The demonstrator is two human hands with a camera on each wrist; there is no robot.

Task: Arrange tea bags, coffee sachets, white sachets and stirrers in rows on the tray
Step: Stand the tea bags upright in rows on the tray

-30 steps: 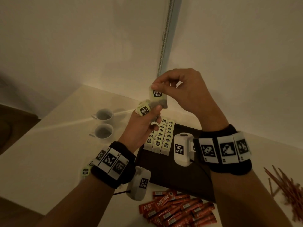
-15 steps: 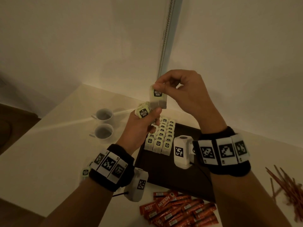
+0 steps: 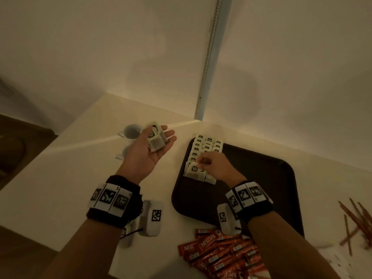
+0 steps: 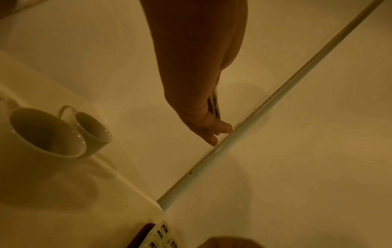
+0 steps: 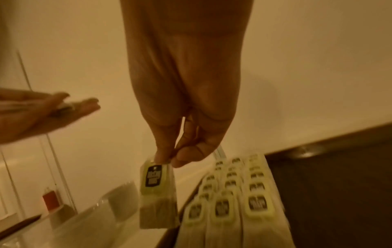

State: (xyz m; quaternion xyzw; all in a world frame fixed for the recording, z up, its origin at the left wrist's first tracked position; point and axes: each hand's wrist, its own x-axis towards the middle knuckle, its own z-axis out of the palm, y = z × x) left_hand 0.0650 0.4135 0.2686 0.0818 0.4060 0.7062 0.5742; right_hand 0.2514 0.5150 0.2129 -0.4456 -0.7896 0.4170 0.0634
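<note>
Right hand (image 3: 214, 167) low over near end of tea bag rows (image 3: 205, 150) at far-left corner of tray (image 3: 261, 190); thumb and forefinger pinching top edge of one tea bag (image 5: 158, 193), remaining fingers curled behind. In right wrist view, bag hanging near vertical, label up, long axis pointing down, just left of leftmost row and apparently past tray's left edge. In head view, lower end of bag near or touching the front bags; contact not resolvable.

Left hand (image 3: 149, 150) palm up, fingers spread and nearly straight, a small stack of tea bags (image 3: 156, 140) lying flat on palm, not gripped. Held above table (image 3: 60, 178), left of tray, well apart from rows, in front of two cups (image 4: 63, 134).

Key relation: three rows running away from body along tray's left side, bags overlapped like shingles, labels up. Open slot apparently at near end of left row, directly below and slightly right of held bag. Judged need: small shift right, then tilt so long axis falls in line with row, label end toward far side. Right hand clearly nearer; left serving as supply only.

Risk, judged: knuckles brushing front bags and skewing rows.

Coffee sachets (image 3: 221, 256) heaped on table at tray's near edge; stirrers (image 3: 356, 220) loose at far right. White sachets not identified in any view.
</note>
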